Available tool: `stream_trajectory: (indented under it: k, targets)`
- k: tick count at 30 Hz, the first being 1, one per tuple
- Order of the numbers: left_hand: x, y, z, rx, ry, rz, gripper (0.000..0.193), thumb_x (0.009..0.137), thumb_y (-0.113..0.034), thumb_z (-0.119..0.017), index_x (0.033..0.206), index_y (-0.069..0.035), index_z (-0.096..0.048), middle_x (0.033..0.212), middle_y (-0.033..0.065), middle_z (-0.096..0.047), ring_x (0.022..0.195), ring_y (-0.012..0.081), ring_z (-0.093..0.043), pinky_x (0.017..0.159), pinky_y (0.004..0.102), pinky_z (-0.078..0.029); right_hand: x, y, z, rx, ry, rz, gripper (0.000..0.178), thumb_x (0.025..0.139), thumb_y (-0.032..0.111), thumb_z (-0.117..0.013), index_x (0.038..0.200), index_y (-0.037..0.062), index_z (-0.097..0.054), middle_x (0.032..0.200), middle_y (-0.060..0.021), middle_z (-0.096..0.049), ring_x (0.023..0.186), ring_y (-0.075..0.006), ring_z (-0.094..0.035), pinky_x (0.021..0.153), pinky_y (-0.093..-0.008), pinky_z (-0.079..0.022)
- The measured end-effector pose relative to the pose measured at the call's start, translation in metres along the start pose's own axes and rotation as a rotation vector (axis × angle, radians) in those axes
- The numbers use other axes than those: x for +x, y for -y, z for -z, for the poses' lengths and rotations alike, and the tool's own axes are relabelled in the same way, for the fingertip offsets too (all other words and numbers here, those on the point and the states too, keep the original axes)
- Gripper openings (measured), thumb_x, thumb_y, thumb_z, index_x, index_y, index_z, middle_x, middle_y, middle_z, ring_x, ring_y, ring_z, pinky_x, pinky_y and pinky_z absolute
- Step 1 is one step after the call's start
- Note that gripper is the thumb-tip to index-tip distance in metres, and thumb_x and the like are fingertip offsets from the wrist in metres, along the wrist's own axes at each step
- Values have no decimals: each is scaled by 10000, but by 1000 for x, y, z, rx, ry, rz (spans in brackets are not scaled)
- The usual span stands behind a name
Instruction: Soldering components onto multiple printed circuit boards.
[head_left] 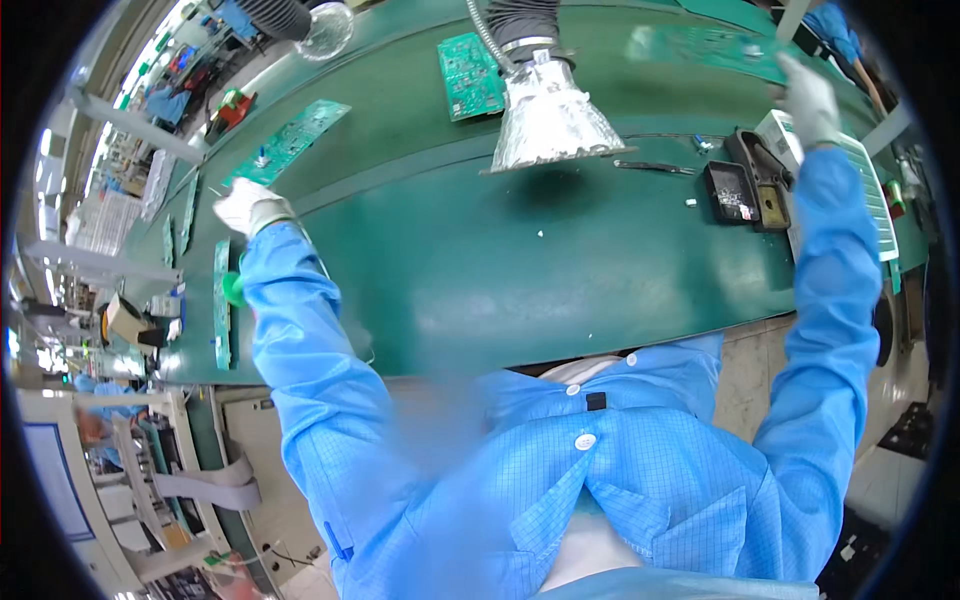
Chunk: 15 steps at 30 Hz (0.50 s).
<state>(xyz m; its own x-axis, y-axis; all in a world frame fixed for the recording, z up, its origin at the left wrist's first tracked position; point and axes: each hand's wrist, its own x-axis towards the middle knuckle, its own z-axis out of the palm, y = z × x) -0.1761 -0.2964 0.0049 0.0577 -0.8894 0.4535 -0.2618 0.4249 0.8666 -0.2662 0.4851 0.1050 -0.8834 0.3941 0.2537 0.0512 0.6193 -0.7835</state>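
My left hand (250, 207), in a white glove, is at the left side of the green bench with its fingers closed at the near end of a green circuit board (295, 140). That board slants away to the upper right and carries a small blue-and-white part. At the far right, my right hand (812, 105), also gloved, is smeared by motion. Its fingers meet the edge of another green circuit board (690, 48), which is blurred too. Between the hands, a third circuit board (470, 78) lies at the back.
A silver fume hood (550, 120) hangs over the bench's middle. Tweezers (655, 167), a black tray of small parts (732, 192) and a dark holder (765, 180) lie at right, beside a white rack (868, 190). Another board (222, 305) stands at the left edge.
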Motion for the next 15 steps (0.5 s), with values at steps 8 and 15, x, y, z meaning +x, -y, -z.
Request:
stream_trajectory:
  k: [8,15]
  targets:
    - [-95,-8,-40,492,929,-674,235,896,-129,-677,1053,46,-670,971,225,-714,819,371,-719,589,473,-556,-40,-10,-183,693,188,-493,347,988,364,-626,1074,28,-641,835,-73,-660,662,-150,-555,555,-303,-450]
    - [-197,-73,-41,-228,1403,506,535,931,-245,-685,1397,-38,-521,1092,219,-701,946,382,-703,717,446,-582,-112,43,-114,387,540,-128,434,984,307,-601,1261,-26,-620,981,-106,-735,689,-148,-637,570,-259,-485]
